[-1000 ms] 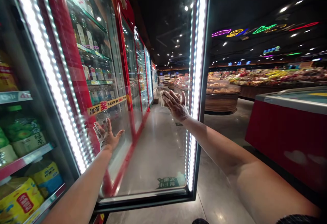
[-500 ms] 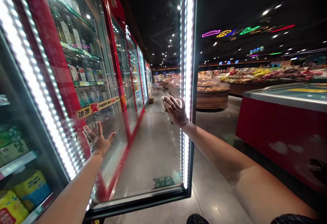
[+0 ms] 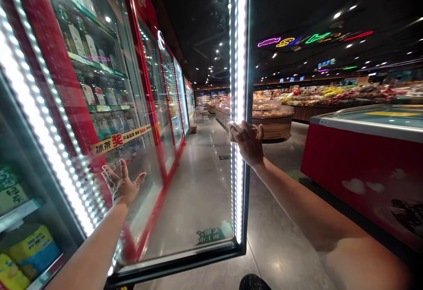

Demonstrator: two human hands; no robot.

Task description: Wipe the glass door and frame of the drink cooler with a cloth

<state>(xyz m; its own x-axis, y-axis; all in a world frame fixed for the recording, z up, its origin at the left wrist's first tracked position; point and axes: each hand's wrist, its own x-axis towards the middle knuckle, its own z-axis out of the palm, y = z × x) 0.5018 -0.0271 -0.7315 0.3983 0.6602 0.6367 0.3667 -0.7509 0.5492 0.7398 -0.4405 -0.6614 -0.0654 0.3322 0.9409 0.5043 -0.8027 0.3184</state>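
A glass cooler door (image 3: 191,202) with a dark frame and bright light strips stands swung out in front of me. My right hand (image 3: 248,142) presses a light-coloured cloth (image 3: 232,135) against the lit right edge of the door; the fingers lie over the cloth, which is partly hidden. On the left, my left hand (image 3: 121,184) is spread with fingers apart and appears to rest against the glass, low beside the yellow label strip (image 3: 122,140). Nothing is in it.
Red-framed drink coolers (image 3: 142,83) run away along the left. Packaged goods (image 3: 31,248) sit on shelves at the lower left. A red chest freezer (image 3: 346,149) stands at right, and a round wooden display (image 3: 272,124) lies beyond the door. Grey tiled floor (image 3: 277,237) shows between.
My right hand has moved right with the cloth, from the glass onto the door's lit edge. The left hand stays spread in nearly the same place. The view has shifted slightly.
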